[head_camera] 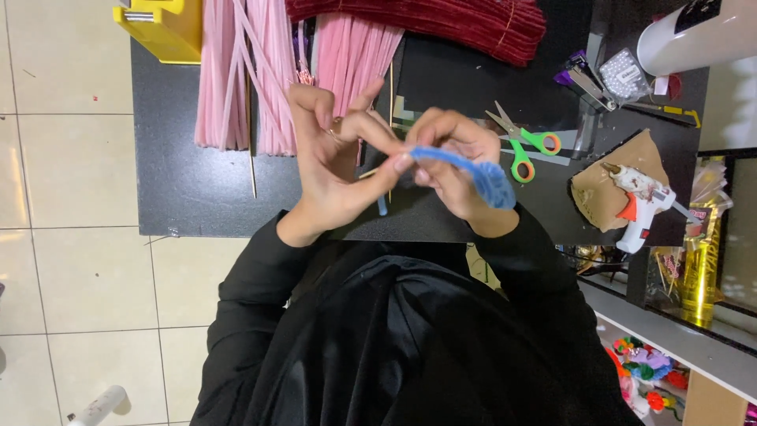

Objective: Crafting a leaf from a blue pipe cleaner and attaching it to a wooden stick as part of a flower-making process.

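A blue pipe cleaner (465,167) is held between both hands above the black table (189,181), just over its near edge. The left hand (335,170) is closed on one end of it, thumb and forefinger pinched where the blue strand meets a thin wooden stick (367,173). The right hand (453,162) is clenched around the rest, with the looped or coiled blue part showing at the wrist side. Whether the strand is being wound onto the stick cannot be told for certain; it is judged so from the pinch.

For this to be done well, the pinch at the left fingertips should be kept firm so that the turns are not let loose. Tension is best fed from the right hand evenly, with the fuzzy wire laid close, turn against turn, and no gaps left. The stick should be kept straight and not bent by the pull.

Pink pipe cleaners (268,71) are spread at the far side of the table, with a dark red bundle (441,24) beside them and another stick (251,142) lying near. Green-handled scissors (524,146) lie just right of the hands, well within reach for trimming. A glue gun (643,201) rests on a piece of cardboard (607,189) further right; its nozzle is best kept clear of sleeves and fibres.
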